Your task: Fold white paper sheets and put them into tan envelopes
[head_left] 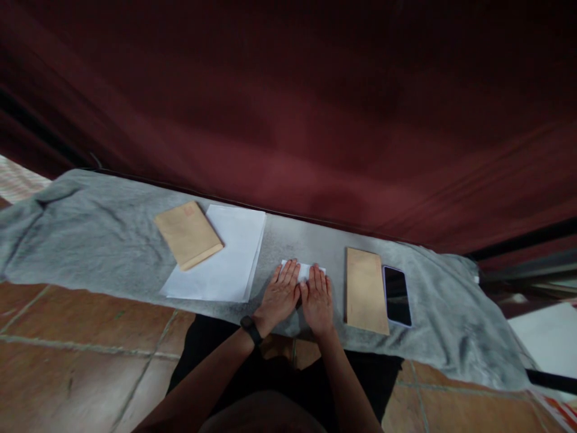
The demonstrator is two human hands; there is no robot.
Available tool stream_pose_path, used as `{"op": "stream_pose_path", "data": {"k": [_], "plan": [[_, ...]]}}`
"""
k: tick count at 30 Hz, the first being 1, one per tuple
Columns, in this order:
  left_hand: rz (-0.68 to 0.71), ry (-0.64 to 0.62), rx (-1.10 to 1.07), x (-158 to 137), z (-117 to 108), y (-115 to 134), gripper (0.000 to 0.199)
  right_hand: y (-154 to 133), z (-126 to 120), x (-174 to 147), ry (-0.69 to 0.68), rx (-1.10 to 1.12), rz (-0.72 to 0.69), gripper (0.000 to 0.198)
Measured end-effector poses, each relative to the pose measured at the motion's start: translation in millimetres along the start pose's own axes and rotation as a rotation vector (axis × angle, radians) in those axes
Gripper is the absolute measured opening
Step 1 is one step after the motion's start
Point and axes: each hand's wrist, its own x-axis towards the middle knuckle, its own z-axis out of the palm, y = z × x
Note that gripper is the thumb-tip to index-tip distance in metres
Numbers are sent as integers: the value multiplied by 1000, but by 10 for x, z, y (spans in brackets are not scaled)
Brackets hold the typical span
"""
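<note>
A small folded piece of white paper [305,272] lies on the grey cloth in front of me, mostly covered by my hands. My left hand [281,293] rests flat on its left part, fingers stretched out. On its right part my right hand [317,299] lies flat too, fingers extended and thumb near the left one. Left of them is a stack of white paper sheets [225,270], with a brown envelope [189,234] lying askew over its corner. Another brown envelope or stack of envelopes [366,291] sits right of my right hand.
A phone [397,296] with a dark screen lies beside the right-hand envelopes. The grey cloth [112,240] covers a long narrow surface and hangs wrinkled at both ends. A dark red curtain or fabric wall [288,120] rises behind it. Tiled floor [90,361] shows below.
</note>
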Motion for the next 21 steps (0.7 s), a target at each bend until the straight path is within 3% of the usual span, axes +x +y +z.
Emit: {"op": "stream_pose_path", "data": {"k": [16,19,21], "plan": [[-166,58,37,-92,-57,-58,58,221,44,-231,83,-28,119,61],[-108,68,10,-123,-95,0,56,218,47,-236,96,-31,123,60],[7,45,-25,-169,-120,67,54,216,39,-238,91,-26,123,59]]}}
